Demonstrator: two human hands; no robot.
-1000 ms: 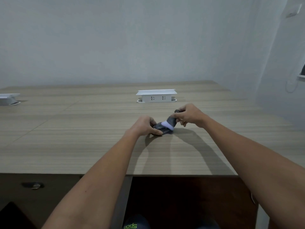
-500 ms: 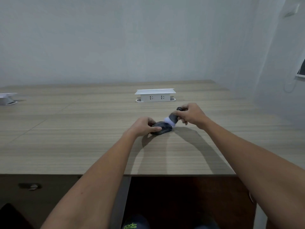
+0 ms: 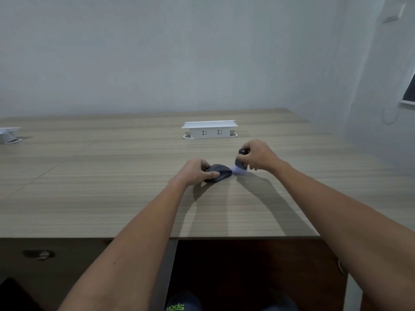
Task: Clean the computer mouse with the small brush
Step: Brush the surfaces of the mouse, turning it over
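wooden table (image 3: 112, 198) | left hand (image 3: 195, 172) grip: mouse (image 3: 219, 172) | right hand (image 3: 257, 157): brush (image 3: 240, 163)

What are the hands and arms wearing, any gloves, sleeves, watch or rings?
Nothing visible. The left hand and the right hand are bare, no gloves. Both forearms are uncovered from wrist to frame edge, with no sleeve in view. No watch, band or markings on either wrist. The fingers are too small in this view to rule out rings.
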